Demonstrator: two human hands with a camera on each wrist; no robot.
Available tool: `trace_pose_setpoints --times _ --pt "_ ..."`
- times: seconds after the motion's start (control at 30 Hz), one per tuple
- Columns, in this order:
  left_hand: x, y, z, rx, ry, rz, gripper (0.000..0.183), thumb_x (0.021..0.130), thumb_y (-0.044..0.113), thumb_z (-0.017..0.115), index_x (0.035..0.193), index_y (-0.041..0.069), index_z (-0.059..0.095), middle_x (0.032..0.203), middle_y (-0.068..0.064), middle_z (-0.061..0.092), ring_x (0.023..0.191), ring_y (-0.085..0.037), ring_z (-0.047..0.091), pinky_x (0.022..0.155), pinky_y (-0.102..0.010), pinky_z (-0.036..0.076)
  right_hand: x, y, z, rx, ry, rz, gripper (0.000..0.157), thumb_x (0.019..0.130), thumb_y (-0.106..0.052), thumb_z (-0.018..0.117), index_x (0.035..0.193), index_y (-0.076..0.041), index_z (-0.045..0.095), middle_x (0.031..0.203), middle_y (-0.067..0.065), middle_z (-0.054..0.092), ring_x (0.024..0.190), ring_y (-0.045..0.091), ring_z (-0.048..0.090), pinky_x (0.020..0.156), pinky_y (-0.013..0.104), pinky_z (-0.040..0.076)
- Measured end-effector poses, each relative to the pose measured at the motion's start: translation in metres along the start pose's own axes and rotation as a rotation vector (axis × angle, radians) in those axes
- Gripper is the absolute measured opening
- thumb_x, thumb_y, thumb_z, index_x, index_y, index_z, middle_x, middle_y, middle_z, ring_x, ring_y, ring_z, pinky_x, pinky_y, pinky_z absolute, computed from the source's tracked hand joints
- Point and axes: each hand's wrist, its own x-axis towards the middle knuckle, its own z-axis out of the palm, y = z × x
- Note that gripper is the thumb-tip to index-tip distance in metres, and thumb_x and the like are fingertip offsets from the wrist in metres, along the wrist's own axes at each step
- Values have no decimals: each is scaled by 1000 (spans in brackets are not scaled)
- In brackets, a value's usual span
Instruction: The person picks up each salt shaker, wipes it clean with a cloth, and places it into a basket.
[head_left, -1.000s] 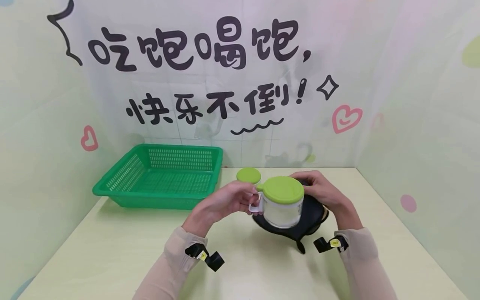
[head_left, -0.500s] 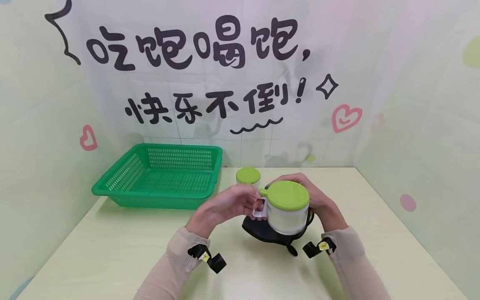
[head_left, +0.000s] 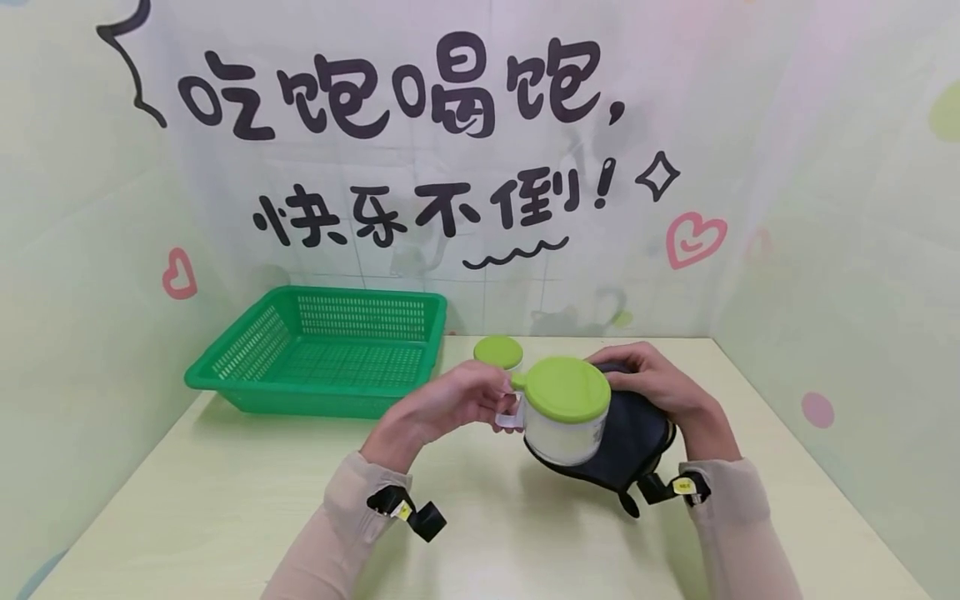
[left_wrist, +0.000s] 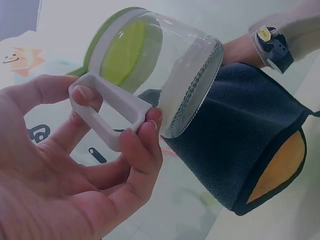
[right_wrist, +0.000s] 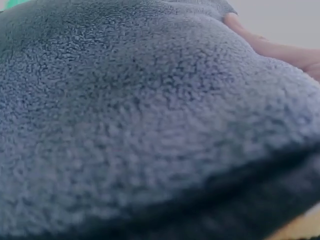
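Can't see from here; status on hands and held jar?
Left hand holds jar by handle; lid on. Right hand grips dark cloth behind it. Second jar beyond left hand.
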Motion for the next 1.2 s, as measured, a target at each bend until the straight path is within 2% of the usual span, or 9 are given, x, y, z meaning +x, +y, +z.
trace_pose_setpoints --times 0.17,0.33,0.53,0.73,0.9,1.03,1.2 --pt "3 -3 4 -10 -10 -14 19 90 19 51 76 9 58 74 1 56 72 -18 63 69 -28 53 13 6 16 31 -19 -12 30 101 -2 57 123 -14 74 116 -4 75 108 12 70 96 29 57" --pt "6 -6 6 -5 -16 -30 19 91 19 50 79 8 58 73 2 56 73 -16 64 70 -28 54 25 13 29 91 -77 -50 26 99 -7 62 123 -8 72 116 3 75 107 17 70 97 36 57" --pt "2 -1 0 -8 22 -23 22 90 22 53 73 9 55 76 0 62 75 -18 66 71 -29 55 13 5 16 67 5 36 31 102 -1 56 123 -16 73 116 -5 75 105 10 70 93 28 58" --pt "-3 1 -5 -12 21 11 24 91 22 53 71 9 54 77 -2 63 76 -21 66 69 -29 52 0 -2 1 45 32 15 34 102 1 56 125 -15 73 119 -7 75 104 8 72 90 23 58" --pt "2 -3 1 -25 1 -3 24 91 24 53 72 9 54 77 -1 63 76 -20 65 71 -29 53 7 0 14 94 75 42 36 100 1 56 120 -23 76 116 -8 76 105 7 71 92 24 57" --pt "6 -5 4 -26 8 -29 24 91 25 53 73 10 54 78 0 64 77 -19 67 72 -29 54 18 5 28 106 84 42 33 99 -1 58 118 -23 76 113 -6 76 105 10 71 93 28 57" --pt "7 -5 1 -30 54 -47 23 93 25 53 75 12 58 79 0 65 79 -19 69 74 -29 55 19 6 25 72 99 89 34 99 0 58 117 -22 75 113 -6 75 105 11 69 93 28 57"
